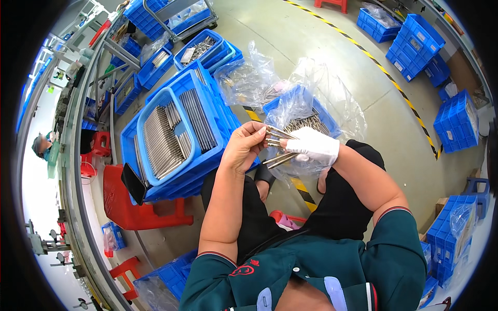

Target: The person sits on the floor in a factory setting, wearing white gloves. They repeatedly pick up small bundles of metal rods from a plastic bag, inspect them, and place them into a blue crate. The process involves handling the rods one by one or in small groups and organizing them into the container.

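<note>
My left hand [247, 147], bare, pinches the ends of some slim metal rods [277, 136] in front of my knees. In a white glove, my right hand [315, 146] is closed round the same loose bundle, whose lower rods fan out below the glove. Just beyond my hands a plastic-lined blue crate [329, 120] holds a heap of similar rods [306, 123]. To my left, a light-blue tray [193, 136] with rods laid in neat rows [165, 139] rests on a stack of blue crates [215, 165]. More rods lie beside that tray in the top crate.
Clear plastic bags [249, 72] spread around the lined crate. A red stool [140, 202] and a dark flat panel [134, 184] are by the left stack. Another bin of metal parts [199, 49] stands farther off. Blue crates [456, 122] line the right side, past yellow-black floor tape [386, 67].
</note>
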Action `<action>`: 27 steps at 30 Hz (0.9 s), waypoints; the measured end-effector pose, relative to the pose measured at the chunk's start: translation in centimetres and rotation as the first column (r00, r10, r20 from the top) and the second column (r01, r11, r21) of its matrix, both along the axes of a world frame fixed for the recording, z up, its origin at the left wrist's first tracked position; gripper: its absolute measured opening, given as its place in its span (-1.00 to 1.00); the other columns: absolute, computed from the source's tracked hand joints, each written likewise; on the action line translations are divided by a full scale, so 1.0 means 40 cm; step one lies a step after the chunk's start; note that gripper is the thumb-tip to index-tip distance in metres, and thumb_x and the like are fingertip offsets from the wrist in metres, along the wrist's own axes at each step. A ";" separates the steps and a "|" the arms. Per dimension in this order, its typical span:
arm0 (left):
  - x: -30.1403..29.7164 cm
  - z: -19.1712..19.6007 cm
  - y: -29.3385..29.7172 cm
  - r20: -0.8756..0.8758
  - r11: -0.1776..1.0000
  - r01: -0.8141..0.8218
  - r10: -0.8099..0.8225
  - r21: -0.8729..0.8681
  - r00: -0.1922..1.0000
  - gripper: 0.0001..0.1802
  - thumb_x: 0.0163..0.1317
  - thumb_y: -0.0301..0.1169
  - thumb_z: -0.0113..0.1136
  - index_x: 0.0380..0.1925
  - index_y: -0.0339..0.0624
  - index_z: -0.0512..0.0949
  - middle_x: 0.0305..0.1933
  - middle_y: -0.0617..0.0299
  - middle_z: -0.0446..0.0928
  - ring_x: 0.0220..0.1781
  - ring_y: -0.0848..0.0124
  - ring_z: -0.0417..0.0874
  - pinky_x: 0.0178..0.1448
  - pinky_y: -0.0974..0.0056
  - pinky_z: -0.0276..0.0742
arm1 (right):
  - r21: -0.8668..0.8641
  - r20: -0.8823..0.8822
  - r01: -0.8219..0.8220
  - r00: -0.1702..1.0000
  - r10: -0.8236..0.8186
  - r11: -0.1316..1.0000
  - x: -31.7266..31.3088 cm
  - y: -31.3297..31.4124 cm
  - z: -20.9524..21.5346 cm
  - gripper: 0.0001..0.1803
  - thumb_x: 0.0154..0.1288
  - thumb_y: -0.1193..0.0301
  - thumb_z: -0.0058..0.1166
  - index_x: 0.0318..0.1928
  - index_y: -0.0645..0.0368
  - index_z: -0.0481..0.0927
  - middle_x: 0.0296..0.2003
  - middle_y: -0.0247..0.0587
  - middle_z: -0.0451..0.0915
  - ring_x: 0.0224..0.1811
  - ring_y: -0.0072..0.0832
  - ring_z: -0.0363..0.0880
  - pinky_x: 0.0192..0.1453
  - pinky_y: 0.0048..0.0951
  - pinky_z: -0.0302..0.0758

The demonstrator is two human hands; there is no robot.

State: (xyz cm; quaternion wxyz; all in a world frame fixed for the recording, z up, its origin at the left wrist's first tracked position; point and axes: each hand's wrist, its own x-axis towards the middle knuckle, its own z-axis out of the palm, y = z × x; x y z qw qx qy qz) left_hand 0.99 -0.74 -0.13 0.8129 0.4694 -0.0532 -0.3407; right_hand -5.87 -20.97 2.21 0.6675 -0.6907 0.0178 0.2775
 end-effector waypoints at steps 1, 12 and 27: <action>0.000 -0.002 0.002 -0.016 1.000 0.020 -0.020 -0.011 1.000 -0.88 0.20 -0.41 0.23 -0.33 -0.22 0.54 -0.39 0.28 0.56 -0.41 0.53 0.50 -0.28 0.40 0.44 | -0.001 0.017 -0.011 1.000 0.011 1.000 -0.001 -0.001 -0.008 -0.63 0.28 0.12 0.07 -0.40 0.21 0.55 -0.67 -0.50 0.32 -0.65 -0.75 0.16 -0.61 -0.59 0.09; 0.000 -0.039 -0.004 -0.207 0.942 0.117 -0.188 -0.314 0.960 -0.91 0.21 -0.43 0.18 -0.31 -0.16 0.51 -0.28 0.08 0.62 -0.17 0.21 0.66 -0.25 0.18 0.58 | 0.026 0.035 -0.013 0.999 0.012 1.000 -0.013 0.005 0.002 -0.62 0.29 0.12 0.06 -0.40 0.22 0.55 -0.65 -0.49 0.34 -0.65 -0.74 0.17 -0.60 -0.58 0.12; -0.013 0.012 -0.006 0.196 0.997 -0.020 0.005 0.077 0.981 -0.83 0.19 -0.40 0.23 -0.29 -0.27 0.54 -0.39 0.30 0.55 -0.40 0.55 0.48 -0.26 0.43 0.38 | -0.015 0.007 0.001 1.000 -0.001 1.000 -0.004 -0.001 0.006 -0.58 0.28 0.08 0.05 -0.46 0.21 0.54 -0.71 -0.48 0.33 -0.69 -0.73 0.18 -0.63 -0.56 0.10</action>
